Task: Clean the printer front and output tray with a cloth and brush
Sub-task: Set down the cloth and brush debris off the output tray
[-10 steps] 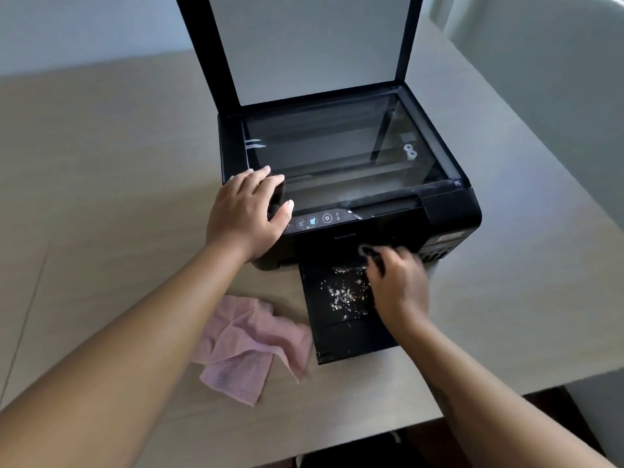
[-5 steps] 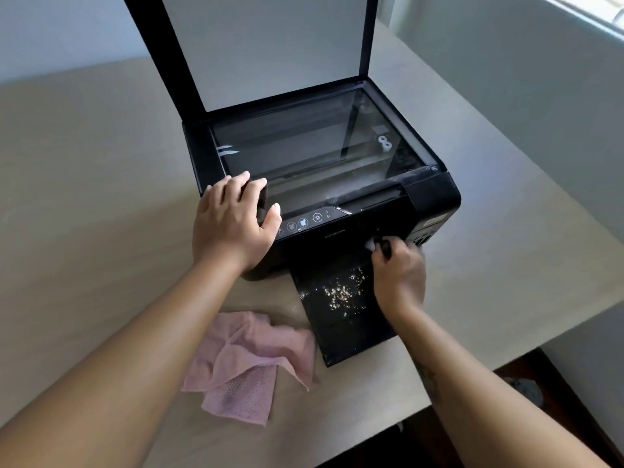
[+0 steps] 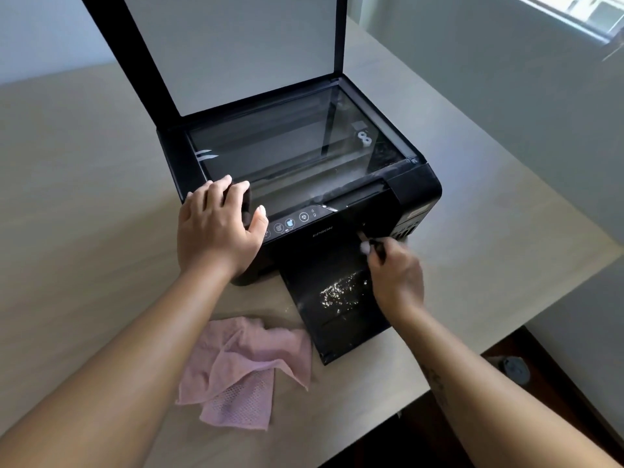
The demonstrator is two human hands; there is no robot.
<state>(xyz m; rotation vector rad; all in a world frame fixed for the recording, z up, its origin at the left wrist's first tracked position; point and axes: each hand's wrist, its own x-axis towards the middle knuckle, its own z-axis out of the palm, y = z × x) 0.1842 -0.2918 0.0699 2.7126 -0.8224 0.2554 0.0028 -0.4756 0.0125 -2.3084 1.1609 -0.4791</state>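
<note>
A black printer (image 3: 418,187) stands on the table with its scanner lid (image 3: 233,49) raised. Its black output tray (image 3: 337,336) sticks out toward me, with pale crumbs (image 3: 344,292) scattered on it. My left hand (image 3: 216,228) rests flat on the printer's front left corner, beside the control panel. My right hand (image 3: 396,278) is closed around a small dark brush (image 3: 371,244), its tip against the printer front just above the tray. A pink cloth (image 3: 246,369) lies crumpled on the table, left of the tray.
The beige table (image 3: 74,204) ends close on the right, next to a grey wall (image 3: 506,79). Its near edge runs just below the cloth. Dark floor shows at the lower right, with a small round grey object (image 3: 513,369) on it.
My right hand with the brush has moved up and back from over the crumbs to the printer front. My left hand has stayed on the printer. The camera has shifted.
</note>
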